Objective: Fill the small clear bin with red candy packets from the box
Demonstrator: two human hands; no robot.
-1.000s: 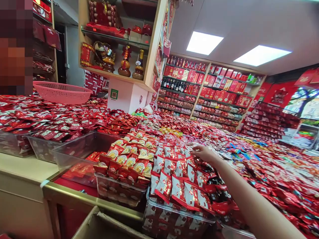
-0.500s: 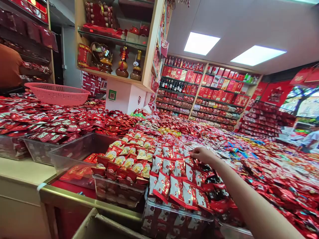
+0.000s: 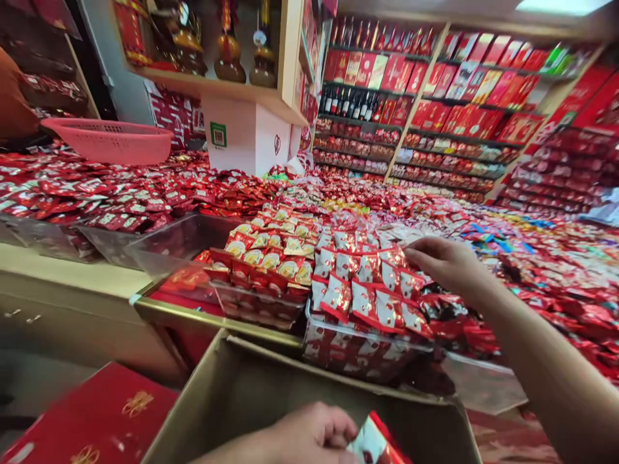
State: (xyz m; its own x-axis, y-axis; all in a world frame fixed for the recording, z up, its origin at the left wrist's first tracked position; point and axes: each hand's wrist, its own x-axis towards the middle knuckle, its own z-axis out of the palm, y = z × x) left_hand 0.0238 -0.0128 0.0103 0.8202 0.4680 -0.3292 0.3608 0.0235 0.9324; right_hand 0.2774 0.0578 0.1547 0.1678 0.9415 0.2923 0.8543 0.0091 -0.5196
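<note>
My left hand [image 3: 322,432] is low in the picture, over an open cardboard box [image 3: 232,367]; its fingers are closed on a red-and-white candy packet [image 3: 374,444]. My right hand [image 3: 447,261] reaches to the right rear edge of a heap of matching candy packets [image 3: 365,299], thumb and fingers together at a packet there. Its fingertips are partly hidden. This heap rises in neat rows out of a clear plastic bin [image 3: 367,335]. Beside it on the left stands a bin of red-and-yellow packets [image 3: 271,258].
A pink basket [image 3: 111,142] stands on the candy at the left. A clear bin [image 3: 159,248] has a gold-edged counter [image 3: 193,314] below it. A red box [image 3: 91,412] lies lower left. Loose candy [image 3: 541,283] spreads to the right. Shelves [image 3: 416,109] line the back.
The view has tipped downward, bringing the cardboard box and red box into sight. My left hand has come in with a candy packet. My right hand stays at the heap's right rear edge.
</note>
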